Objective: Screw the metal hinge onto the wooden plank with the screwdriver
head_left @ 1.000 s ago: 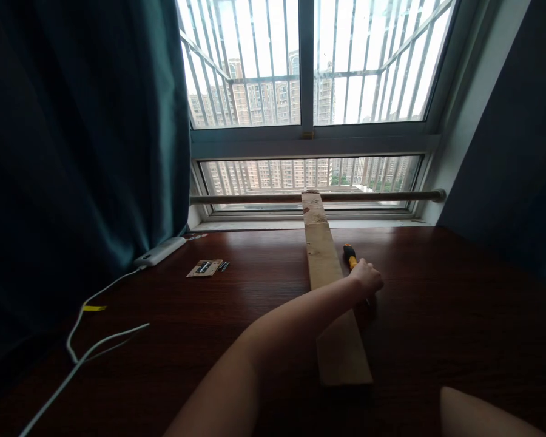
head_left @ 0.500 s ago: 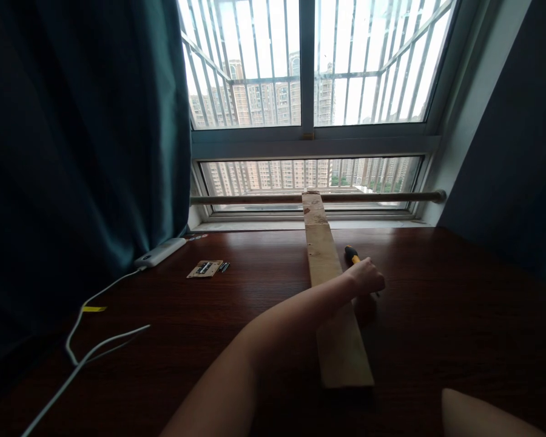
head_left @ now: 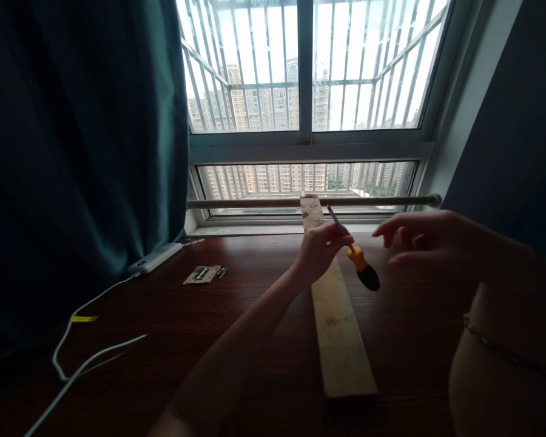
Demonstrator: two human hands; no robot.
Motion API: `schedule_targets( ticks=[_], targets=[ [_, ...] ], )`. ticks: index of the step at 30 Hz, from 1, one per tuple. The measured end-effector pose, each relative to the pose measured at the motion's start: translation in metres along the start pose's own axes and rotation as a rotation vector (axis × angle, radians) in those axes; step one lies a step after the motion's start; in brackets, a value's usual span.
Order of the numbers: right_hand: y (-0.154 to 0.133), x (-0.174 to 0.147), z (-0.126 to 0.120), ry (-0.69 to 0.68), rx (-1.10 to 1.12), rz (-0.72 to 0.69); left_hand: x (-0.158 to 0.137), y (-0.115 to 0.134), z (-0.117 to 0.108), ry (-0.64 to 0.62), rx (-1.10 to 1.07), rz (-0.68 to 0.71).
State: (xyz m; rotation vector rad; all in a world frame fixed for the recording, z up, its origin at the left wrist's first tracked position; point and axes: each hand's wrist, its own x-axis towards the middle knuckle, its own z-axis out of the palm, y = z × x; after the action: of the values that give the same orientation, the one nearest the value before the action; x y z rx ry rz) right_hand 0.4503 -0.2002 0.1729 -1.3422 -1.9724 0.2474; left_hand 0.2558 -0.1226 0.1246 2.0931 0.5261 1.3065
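A screwdriver (head_left: 358,258) with a yellow and black handle is pinched by its shaft in my left hand (head_left: 319,252). Its tip points up toward the window and the handle hangs down to the right. My right hand (head_left: 421,238) is just right of the handle, apart from it, fingers spread and slightly curled, with nothing in them. Below both hands a long wooden board (head_left: 343,334) lies lengthwise, its far end resting at the rail by the window. My left hand hides part of the board.
On the dark wooden surface (head_left: 255,291) at left lie a small cardboard piece (head_left: 201,274) and several thin dark screws or bits (head_left: 222,273). A white power strip (head_left: 155,258) with a white cable (head_left: 86,364) sits by the curtain (head_left: 95,121). A horizontal rail (head_left: 255,203) crosses the window.
My left hand has lifted the screwdriver off the surface right of the board, moved left and turned it tip-up. My right hand has come into view from the lower right.
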Motion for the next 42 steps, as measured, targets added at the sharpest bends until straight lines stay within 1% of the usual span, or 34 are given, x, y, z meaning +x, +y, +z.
schedule_targets(
  ticks=[2, 4, 5, 6, 9, 11, 12, 13, 15, 17, 18, 21, 23, 25, 26, 28, 30, 31, 32, 34, 36, 39, 42],
  targets=[
    [-0.010, 0.016, 0.017, -0.215, 0.061, 0.013, -0.004, 0.004, -0.018, 0.076, -0.212, -0.150],
    [-0.021, 0.033, 0.044, -0.419, 0.213, 0.030, -0.006, 0.006, -0.034, 0.148, -0.334, -0.258],
    [-0.025, 0.040, 0.060, -0.499, 0.300, 0.037, -0.007, 0.005, -0.041, 0.188, -0.357, -0.296],
    [-0.028, 0.046, 0.076, -0.520, 0.369, 0.050, -0.008, 0.003, -0.049, 0.227, -0.365, -0.322],
    [-0.032, 0.056, 0.121, -0.470, 0.534, 0.086, -0.016, -0.007, -0.068, 0.325, -0.333, -0.361],
    [-0.030, 0.058, 0.143, -0.419, 0.630, 0.116, -0.028, -0.017, -0.078, 0.335, -0.302, -0.387],
    [-0.028, 0.058, 0.152, -0.382, 0.663, 0.143, -0.035, -0.021, -0.082, 0.314, -0.287, -0.417],
    [-0.026, 0.059, 0.159, -0.338, 0.685, 0.180, -0.044, -0.025, -0.085, 0.269, -0.267, -0.459],
    [-0.024, 0.059, 0.170, -0.242, 0.712, 0.267, -0.060, -0.030, -0.089, 0.105, -0.207, -0.539],
    [-0.024, 0.059, 0.178, -0.195, 0.734, 0.340, -0.072, -0.031, -0.089, -0.045, -0.095, -0.543],
    [-0.024, 0.059, 0.182, -0.194, 0.744, 0.367, -0.077, -0.031, -0.088, -0.089, -0.026, -0.520],
    [-0.023, 0.058, 0.191, -0.249, 0.754, 0.419, -0.082, -0.035, -0.087, -0.121, 0.148, -0.477],
    [-0.019, 0.058, 0.195, -0.301, 0.732, 0.427, -0.081, -0.043, -0.090, -0.156, 0.208, -0.500],
    [-0.012, 0.058, 0.195, -0.304, 0.651, 0.392, -0.080, -0.056, -0.099, -0.174, 0.298, -0.539],
    [-0.007, 0.059, 0.193, -0.273, 0.572, 0.347, -0.079, -0.063, -0.106, -0.171, 0.370, -0.564],
    [0.002, 0.061, 0.183, -0.182, 0.356, 0.205, -0.078, -0.077, -0.122, -0.184, 0.566, -0.639],
    [0.011, 0.063, 0.168, -0.114, 0.150, 0.066, -0.078, -0.090, -0.140, -0.210, 0.802, -0.736],
    [0.015, 0.064, 0.160, -0.099, 0.090, 0.037, -0.079, -0.096, -0.149, -0.208, 0.884, -0.780],
    [0.018, 0.065, 0.152, -0.096, 0.057, 0.039, -0.080, -0.102, -0.157, -0.200, 0.944, -0.819],
    [0.025, 0.066, 0.139, -0.107, 0.028, 0.089, -0.083, -0.113, -0.170, -0.178, 1.027, -0.888],
    [0.033, 0.068, 0.132, -0.102, -0.048, 0.136, -0.085, -0.122, -0.178, -0.172, 1.094, -0.945],
    [0.048, 0.069, 0.134, -0.044, -0.257, 0.200, -0.088, -0.131, -0.184, -0.179, 1.155, -0.995],
    [0.062, 0.071, 0.142, -0.010, -0.351, 0.284, -0.090, -0.135, -0.188, -0.180, 1.187, -1.015]
  ],
)
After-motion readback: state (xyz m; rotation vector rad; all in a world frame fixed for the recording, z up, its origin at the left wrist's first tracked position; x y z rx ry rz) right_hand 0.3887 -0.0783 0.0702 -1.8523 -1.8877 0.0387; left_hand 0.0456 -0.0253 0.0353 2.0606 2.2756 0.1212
